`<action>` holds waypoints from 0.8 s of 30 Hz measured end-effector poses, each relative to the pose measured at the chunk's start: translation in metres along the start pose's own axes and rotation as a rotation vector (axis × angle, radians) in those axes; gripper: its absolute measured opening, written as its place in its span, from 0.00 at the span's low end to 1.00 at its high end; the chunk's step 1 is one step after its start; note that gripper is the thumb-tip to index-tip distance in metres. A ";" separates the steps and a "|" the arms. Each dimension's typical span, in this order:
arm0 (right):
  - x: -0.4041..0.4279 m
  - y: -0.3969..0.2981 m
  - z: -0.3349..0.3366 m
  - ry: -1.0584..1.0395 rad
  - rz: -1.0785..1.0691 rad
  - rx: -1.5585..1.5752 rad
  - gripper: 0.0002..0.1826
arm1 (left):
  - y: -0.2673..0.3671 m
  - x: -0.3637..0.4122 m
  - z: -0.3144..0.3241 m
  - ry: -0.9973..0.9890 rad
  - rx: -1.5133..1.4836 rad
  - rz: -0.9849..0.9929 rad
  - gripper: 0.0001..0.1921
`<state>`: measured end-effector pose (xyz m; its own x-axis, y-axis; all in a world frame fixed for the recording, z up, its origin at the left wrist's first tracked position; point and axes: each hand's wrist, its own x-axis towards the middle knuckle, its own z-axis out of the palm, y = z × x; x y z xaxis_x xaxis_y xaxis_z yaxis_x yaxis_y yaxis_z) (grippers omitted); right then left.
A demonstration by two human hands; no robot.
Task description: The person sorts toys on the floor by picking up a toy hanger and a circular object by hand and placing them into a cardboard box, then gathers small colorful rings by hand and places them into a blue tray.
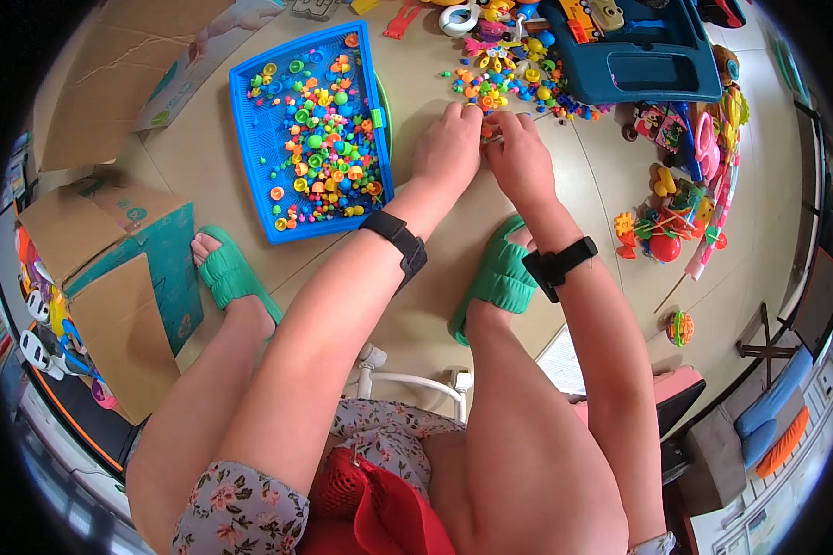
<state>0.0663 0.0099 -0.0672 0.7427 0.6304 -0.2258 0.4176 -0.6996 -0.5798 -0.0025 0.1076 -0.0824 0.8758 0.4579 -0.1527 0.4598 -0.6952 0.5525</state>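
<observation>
My left hand [451, 147] and my right hand [522, 156] meet at the fingertips, low over the tiled floor. Pinched between them is a small orange plastic piece [487, 130], mostly hidden by my fingers. Just beyond the hands, a loose heap of small colourful plastic beads and toy parts [489, 90] spreads over the tiles. To the left lies a blue plastic tray [250, 139] with ridged walls and a green clip on its right side. Many small orange, green, yellow, blue and pink pieces [326, 152] are scattered in it.
A dark teal plastic toy case [666, 94] lies at the upper right. Assorted toys, including a red ball [665, 248], lie along the right. Open cardboard boxes [132, 243] stand at left. My feet wear green sandals [503, 277]; a white metal frame [409, 378] shows beneath me.
</observation>
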 end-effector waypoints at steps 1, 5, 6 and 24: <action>0.000 -0.001 -0.001 -0.011 -0.007 -0.038 0.13 | 0.000 0.000 0.000 -0.001 -0.001 0.002 0.07; -0.004 -0.001 0.003 0.016 -0.026 -0.099 0.08 | 0.000 0.001 -0.001 -0.060 0.026 0.018 0.05; -0.005 0.001 0.005 0.016 -0.026 -0.099 0.08 | 0.000 0.001 -0.001 -0.060 0.035 0.024 0.06; 0.015 0.013 -0.007 -0.101 -0.091 -0.234 0.07 | -0.005 0.001 0.004 -0.046 0.024 0.050 0.06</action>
<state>0.0860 0.0079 -0.0728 0.6454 0.7165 -0.2648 0.5988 -0.6897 -0.4071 -0.0034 0.1089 -0.0882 0.9032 0.3968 -0.1636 0.4185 -0.7299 0.5404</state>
